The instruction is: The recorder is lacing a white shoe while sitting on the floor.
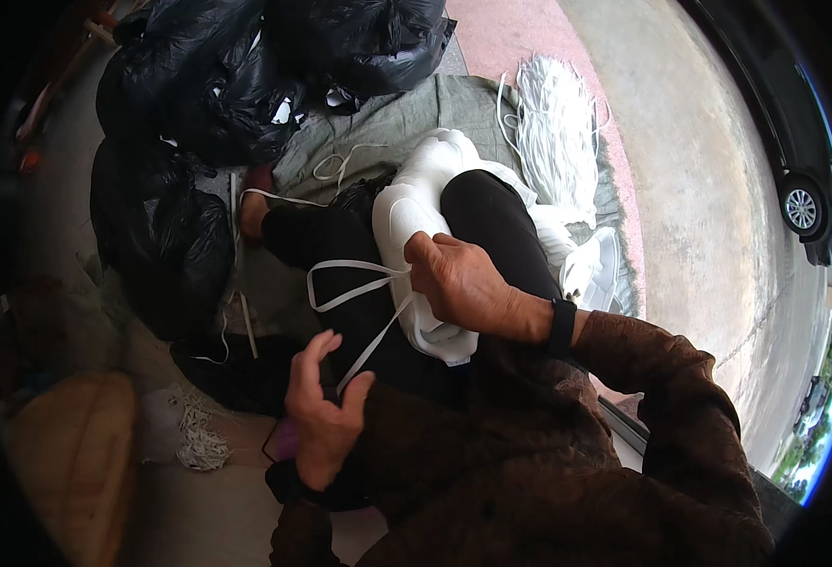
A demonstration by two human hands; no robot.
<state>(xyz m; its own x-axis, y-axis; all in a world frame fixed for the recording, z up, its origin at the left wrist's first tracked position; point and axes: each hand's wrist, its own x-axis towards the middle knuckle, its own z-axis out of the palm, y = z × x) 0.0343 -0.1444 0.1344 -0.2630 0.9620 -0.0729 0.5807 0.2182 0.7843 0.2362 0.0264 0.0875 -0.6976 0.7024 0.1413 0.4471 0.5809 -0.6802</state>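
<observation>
My right hand pinches a flat white strap against a stack of white moulded pieces lying between my legs in black trousers. The strap loops out to the left and runs down to my left hand, whose thumb and fingers grip its lower end. A black band sits on my right wrist. The stack's lower end is hidden under my right hand.
Black plastic bags are piled at the upper left. A bundle of white straps lies on a grey-green cloth. More white pieces rest at my right. A small heap of white scraps lies left. A dark car stands on the pavement.
</observation>
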